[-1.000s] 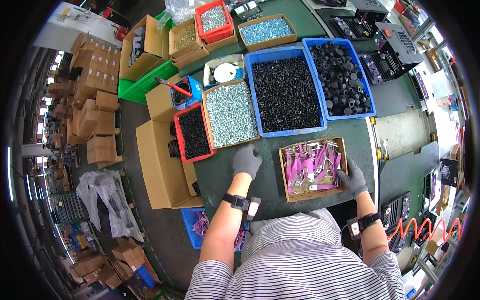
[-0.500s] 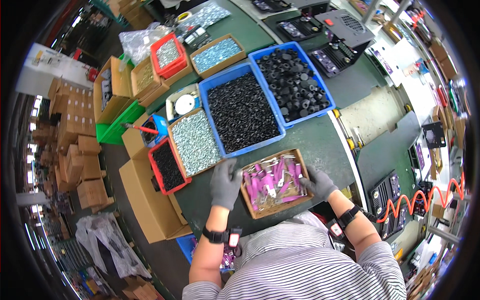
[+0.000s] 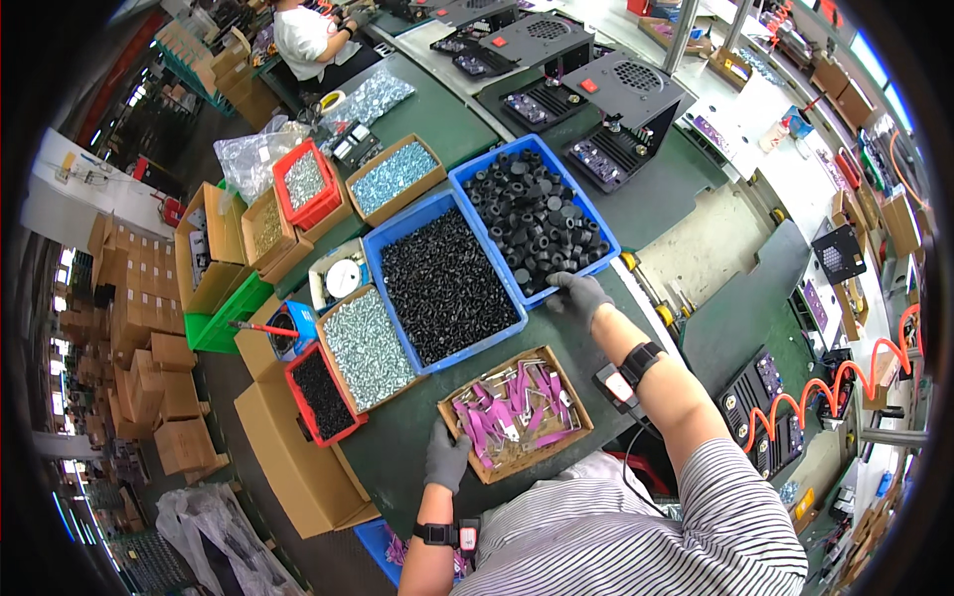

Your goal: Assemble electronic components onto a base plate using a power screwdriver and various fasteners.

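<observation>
A shallow cardboard box of purple-handled metal pieces lies at the table's near edge. My left hand, in a grey glove, rests against its left wall with the fingers extended. Farther forward, my right hand, gloved too, has its fingers curled at the near rim of a blue bin full of black round caps. Its fingertips are partly hidden at that rim. Left of it stands another blue bin, filled with small black parts.
Left of the bins are a cardboard tray of silvery fasteners, a red bin of black pieces and an open carton. Grey-black machines stand at the far right. Another person works at the far end.
My right hand has left the cardboard box's right side and reached forward to the blue bin of caps. My left hand has come against the box's left wall. The view has shifted.
</observation>
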Tool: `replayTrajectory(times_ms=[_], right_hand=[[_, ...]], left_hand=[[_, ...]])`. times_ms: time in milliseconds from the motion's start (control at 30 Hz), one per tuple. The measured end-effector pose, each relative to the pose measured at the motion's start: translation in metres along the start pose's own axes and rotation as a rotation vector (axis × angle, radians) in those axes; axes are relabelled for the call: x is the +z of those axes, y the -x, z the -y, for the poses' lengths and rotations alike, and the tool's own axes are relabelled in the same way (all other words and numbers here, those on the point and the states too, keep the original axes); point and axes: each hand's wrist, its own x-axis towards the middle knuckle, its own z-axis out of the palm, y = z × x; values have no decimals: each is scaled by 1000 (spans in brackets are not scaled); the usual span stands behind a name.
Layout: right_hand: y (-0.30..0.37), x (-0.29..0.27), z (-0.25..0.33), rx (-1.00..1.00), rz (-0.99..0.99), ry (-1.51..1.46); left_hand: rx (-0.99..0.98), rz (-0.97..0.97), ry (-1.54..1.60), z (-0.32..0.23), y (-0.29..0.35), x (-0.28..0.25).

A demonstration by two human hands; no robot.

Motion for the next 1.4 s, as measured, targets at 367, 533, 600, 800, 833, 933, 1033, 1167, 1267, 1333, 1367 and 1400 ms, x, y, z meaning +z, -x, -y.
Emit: replayTrajectory(times_ms=[367,533,600,800,833,933,1033,1167,1267,1333,1367,1400], right_hand=[[-19,-65,58,-437,-504,246],[-15,-89,53,-319,-419,335],[4,-90,44,-413,-318,-10],[39,-26,-11,-331,184,386],[28,-6,-16,-453,151,577],[-10,38,-23,-484,171,841],[-31,48,-29,-369,214,797],[-39,44,-27,-382,198,680],[-39,42,-13,-448,169,629],[-41,39,3,-331,114,634],[-42,36,10,-320,141,602],[-43,33,16,-281,116,610]], left_hand=[[-111,28,-19,15,9,-18],[35,-28,-78,28,5,-41],[-84,63,108,28,-1,-60],[-73,-125,476,-7,-62,-74],[-88,-134,508,-18,-72,-71],[-170,-99,638,-49,-93,-59],[-230,-38,542,-66,-105,-53],[-175,-117,385,-69,-107,-44],[-63,-166,283,-78,-104,-30],[-65,-145,170,-89,-98,-18],[-67,-138,154,-95,-95,-12],[-83,-108,145,-99,-94,-8]])
